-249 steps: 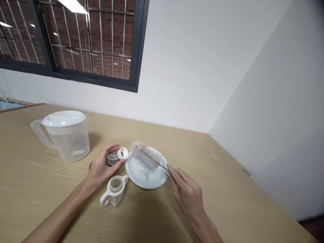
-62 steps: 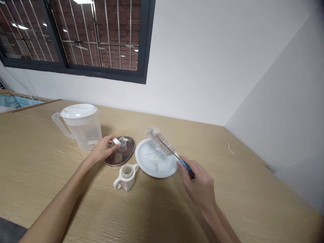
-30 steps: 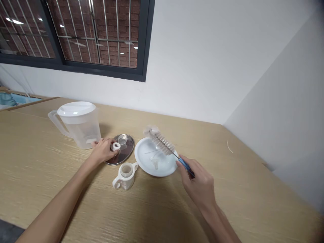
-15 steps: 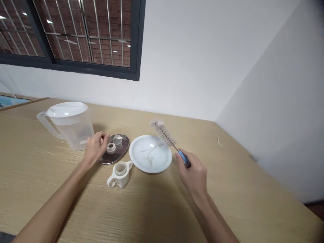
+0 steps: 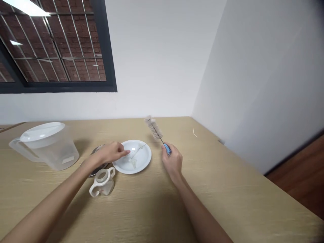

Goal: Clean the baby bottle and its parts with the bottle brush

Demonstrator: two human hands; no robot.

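My right hand (image 5: 172, 160) is closed around the blue handle (image 5: 167, 149) of a bottle brush (image 5: 155, 129), its pale bristles pointing up and away to the left. My left hand (image 5: 114, 152) reaches over the left rim of a white plate (image 5: 144, 162), thumb and curled fingers slightly apart. Nothing shows in its grasp. On the plate lie a clear soft piece with a thin tube (image 5: 133, 163) and a thin stick-like item. A two-handled baby bottle (image 5: 106, 186), its top uncovered, stands in front of the plate. Under my left forearm a dark oval metal tray (image 5: 94, 171) is mostly hidden.
A translucent lidded pitcher (image 5: 57, 148) stands at the left of the wooden table (image 5: 152, 209). A thin pale strip (image 5: 194, 133) lies at the back right. Behind the table are a white wall and a barred window (image 5: 60, 50).
My left hand has moved right from above the metal tray to the plate. My right hand still grips the brush. The view has turned to the right.
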